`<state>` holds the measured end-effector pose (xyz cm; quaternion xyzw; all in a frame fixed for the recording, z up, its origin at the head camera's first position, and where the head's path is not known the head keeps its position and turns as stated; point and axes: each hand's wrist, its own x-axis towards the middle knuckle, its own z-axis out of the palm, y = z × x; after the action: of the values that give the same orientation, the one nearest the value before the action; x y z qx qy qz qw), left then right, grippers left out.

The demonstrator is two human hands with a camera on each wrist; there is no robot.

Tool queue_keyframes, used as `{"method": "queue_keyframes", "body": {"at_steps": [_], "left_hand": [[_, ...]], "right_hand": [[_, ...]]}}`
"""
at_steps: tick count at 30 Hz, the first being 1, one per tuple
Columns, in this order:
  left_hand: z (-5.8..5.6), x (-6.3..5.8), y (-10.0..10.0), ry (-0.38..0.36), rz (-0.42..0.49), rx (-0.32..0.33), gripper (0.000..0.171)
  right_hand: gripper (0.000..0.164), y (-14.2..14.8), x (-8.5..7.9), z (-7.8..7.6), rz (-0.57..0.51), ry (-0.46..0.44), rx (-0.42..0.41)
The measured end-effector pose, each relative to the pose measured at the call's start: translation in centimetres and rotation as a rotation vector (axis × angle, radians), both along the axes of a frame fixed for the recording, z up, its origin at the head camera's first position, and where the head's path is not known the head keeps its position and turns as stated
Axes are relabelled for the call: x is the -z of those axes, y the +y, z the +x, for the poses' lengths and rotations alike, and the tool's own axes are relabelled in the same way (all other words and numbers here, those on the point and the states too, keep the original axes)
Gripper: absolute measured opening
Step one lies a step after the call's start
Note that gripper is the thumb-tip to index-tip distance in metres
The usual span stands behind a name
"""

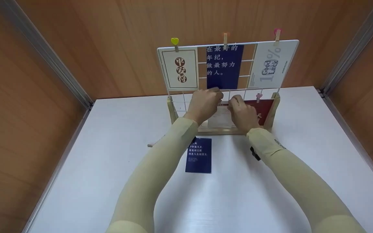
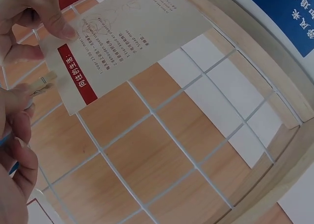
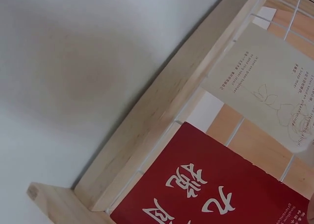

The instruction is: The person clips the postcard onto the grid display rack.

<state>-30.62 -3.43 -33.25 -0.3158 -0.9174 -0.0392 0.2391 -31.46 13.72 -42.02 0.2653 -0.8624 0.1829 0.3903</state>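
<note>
A cream card with a red title strip (image 2: 142, 35) lies against the lower part of a white wire grid rack (image 2: 152, 111). My right hand (image 1: 243, 112) pinches the card's top edge, its thumb over the printed face in the left wrist view. To the left, my left hand (image 1: 205, 103) pinches a small wooden clothespin (image 2: 43, 84), whose tip points at the card's upper corner. A bit of blue shows beneath those fingers. Right of the cream card, a red card (image 3: 206, 185) hangs from a pink-topped clothespin (image 1: 258, 97).
Along the grid's top hang a white card (image 1: 170, 77), a blue card (image 1: 223, 81) and a "Good Luck" card (image 1: 257, 77), each pegged. A wooden base (image 1: 222, 131) supports the rack. Another blue card (image 1: 199, 163) lies on the white table (image 1: 108, 168), with a wooden piece (image 1: 150, 145) to its left.
</note>
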Motion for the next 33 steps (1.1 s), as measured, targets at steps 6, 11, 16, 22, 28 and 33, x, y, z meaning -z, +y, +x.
{"method": "queue_keyframes", "body": {"at_steps": [6,11,16,22,28,33], "left_hand": [[-0.4,0.2,0.4,0.013,-0.002,-0.007,0.009],[-0.7,0.6,0.7,0.047,-0.013,-0.003,0.012],[-0.8,0.7,1.0,0.066,-0.031,0.001,0.016],[-0.9,0.5,1.3,0.062,-0.049,-0.010,0.014],[-0.7,0.7,1.3,0.082,-0.035,-0.020,0.017],[-0.3,0.9,1.5,0.107,-0.029,-0.047,0.021]], "right_hand": [[0.017,0.0,0.0,0.0,-0.002,0.004,0.010],[0.017,-0.2,0.0,0.1,-0.003,-0.005,0.012],[0.016,-0.1,0.0,0.1,-0.015,-0.002,0.019],[0.016,-0.1,0.0,0.1,-0.024,-0.002,0.016],[0.017,-0.2,0.1,0.1,-0.021,0.011,0.017],[0.017,-0.2,0.3,0.1,-0.031,0.007,0.018]]}}
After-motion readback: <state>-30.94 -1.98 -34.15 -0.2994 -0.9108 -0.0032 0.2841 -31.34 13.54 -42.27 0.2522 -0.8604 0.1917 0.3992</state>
